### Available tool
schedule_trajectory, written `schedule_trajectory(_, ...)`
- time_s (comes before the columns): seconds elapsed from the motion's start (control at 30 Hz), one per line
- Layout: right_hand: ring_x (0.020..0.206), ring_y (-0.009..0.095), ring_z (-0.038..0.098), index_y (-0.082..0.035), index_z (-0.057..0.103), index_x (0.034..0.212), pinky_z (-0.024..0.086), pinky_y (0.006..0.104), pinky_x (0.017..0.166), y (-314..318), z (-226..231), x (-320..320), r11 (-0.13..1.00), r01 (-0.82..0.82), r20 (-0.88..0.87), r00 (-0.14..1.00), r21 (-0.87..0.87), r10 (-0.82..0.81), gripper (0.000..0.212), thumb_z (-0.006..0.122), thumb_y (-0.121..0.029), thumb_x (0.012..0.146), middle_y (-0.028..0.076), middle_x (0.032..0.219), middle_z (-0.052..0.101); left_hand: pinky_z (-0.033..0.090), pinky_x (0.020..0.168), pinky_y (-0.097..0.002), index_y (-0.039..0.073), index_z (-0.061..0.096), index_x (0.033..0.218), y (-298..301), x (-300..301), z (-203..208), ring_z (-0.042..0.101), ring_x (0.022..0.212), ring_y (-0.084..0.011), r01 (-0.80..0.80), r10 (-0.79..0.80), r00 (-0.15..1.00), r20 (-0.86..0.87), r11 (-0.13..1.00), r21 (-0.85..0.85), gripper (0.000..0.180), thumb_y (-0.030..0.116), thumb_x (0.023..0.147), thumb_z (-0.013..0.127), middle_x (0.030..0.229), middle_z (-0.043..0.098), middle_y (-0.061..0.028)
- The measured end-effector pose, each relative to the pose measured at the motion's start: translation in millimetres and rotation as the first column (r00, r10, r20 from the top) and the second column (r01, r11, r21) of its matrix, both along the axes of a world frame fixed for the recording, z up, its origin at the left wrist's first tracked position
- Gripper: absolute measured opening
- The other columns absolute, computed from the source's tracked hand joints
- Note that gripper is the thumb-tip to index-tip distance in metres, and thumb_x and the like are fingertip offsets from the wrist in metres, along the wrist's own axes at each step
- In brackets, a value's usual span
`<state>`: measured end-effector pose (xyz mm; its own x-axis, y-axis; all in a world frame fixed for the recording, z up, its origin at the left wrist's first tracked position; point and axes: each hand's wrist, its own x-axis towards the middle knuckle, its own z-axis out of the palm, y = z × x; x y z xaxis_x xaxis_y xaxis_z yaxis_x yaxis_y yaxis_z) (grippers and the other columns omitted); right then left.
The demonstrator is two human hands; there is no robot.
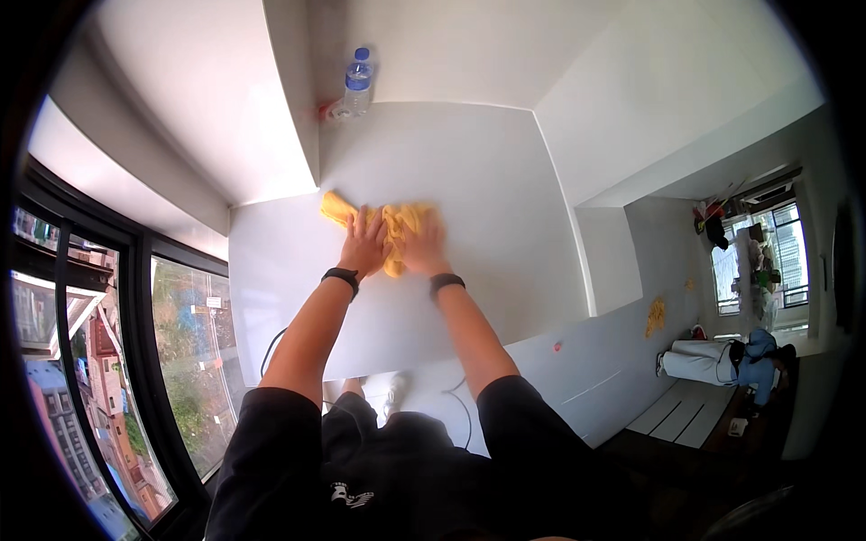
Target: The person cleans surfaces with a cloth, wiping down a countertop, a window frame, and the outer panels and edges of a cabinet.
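A crumpled yellow cloth lies on the pale grey tabletop. My left hand presses down on it from the left, fingers bent over the fabric; one loose end of the cloth sticks out past them toward the far left. On the cloth's right side my right hand bears down too, its fingers smeared by motion. Both hands are close together, with a dark band around each wrist. Parts of the cloth are hidden under the palms.
A clear plastic bottle with a blue cap stands at the far left corner, a reddish item beside it. White walls close in the far side and right. Windows line the left. A person is off to the right. A dark cable runs by the near left.
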<state>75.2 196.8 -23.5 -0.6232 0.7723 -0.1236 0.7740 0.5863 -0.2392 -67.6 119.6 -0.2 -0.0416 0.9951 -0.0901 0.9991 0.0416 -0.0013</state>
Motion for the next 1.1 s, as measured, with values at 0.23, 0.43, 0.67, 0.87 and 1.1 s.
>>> schedule_trajectory(0.23, 0.139, 0.042, 0.010, -0.014, 0.046, 0.136, 0.006, 0.0585, 0.109, 55.9, -7.3, -59.7, 0.997, -0.014, -0.116, 0.993, 0.082, 0.023, 0.052, 0.042, -0.044, 0.094, 0.025, 0.146, 0.026, 0.016, 0.112, -0.0572, 0.010, 0.032, 0.145, 60.6, -66.3, 9.5, 0.008, 0.142, -0.0395, -0.027, 0.025, 0.998, -0.050, 0.998, -0.051, 0.063, 0.052, 0.097, 0.027, 0.157, 0.008, -0.0102)
schedule_trajectory(0.43, 0.137, 0.041, 0.013, -0.016, 0.046, 0.136, 0.010, 0.0583, 0.108, 103.3, -18.1, -93.6, 0.978, 0.066, -0.121, 0.992, 0.196, -0.043, 0.050, 0.045, -0.040, 0.092, 0.023, 0.142, 0.027, 0.030, 0.102, -0.0632, 0.014, 0.025, 0.148, 108.9, -89.4, 15.5, 0.006, 0.143, -0.0361, -0.105, 0.097, 0.993, -0.070, 0.987, -0.122, 0.062, 0.051, 0.098, 0.025, 0.158, 0.003, -0.0076)
schedule_trajectory(0.67, 0.137, 0.042, 0.012, -0.018, 0.043, 0.137, 0.010, 0.0573, 0.109, 150.7, -7.0, -123.0, 0.979, 0.029, -0.055, 0.998, 0.200, -0.018, 0.049, 0.045, -0.036, 0.092, 0.023, 0.144, 0.024, 0.035, 0.104, -0.0503, 0.008, 0.024, 0.147, 142.5, -110.5, -5.8, 0.014, 0.140, -0.0382, -0.161, 0.142, 0.978, 0.152, 0.979, 0.122, 0.058, 0.038, 0.097, 0.031, 0.154, 0.015, -0.0116)
schedule_trajectory(0.87, 0.140, 0.042, 0.006, -0.019, 0.033, 0.142, 0.005, 0.0565, 0.111, 186.9, 12.4, -146.0, 0.993, 0.011, 0.031, 0.999, 0.121, -0.015, 0.052, 0.039, -0.039, 0.095, 0.024, 0.149, 0.017, 0.031, 0.106, -0.0539, 0.010, 0.026, 0.146, 163.7, -113.4, -16.7, 0.014, 0.140, -0.0376, -0.273, 0.233, 0.931, 0.280, 0.956, 0.111, 0.057, 0.031, 0.094, 0.038, 0.153, 0.020, -0.0117)
schedule_trajectory(1.1, 0.139, 0.044, 0.008, -0.017, 0.034, 0.141, 0.006, 0.0573, 0.110, 170.4, 5.8, -138.5, 0.984, -0.075, -0.047, 0.995, 0.161, 0.084, 0.052, 0.037, -0.044, 0.096, 0.027, 0.148, 0.016, 0.024, 0.102, -0.0677, 0.010, 0.029, 0.145, 128.6, -86.4, -9.3, 0.010, 0.142, -0.0375, -0.367, 0.356, 0.930, 0.092, 0.916, 0.162, 0.055, 0.032, 0.094, 0.036, 0.154, 0.019, -0.0077)
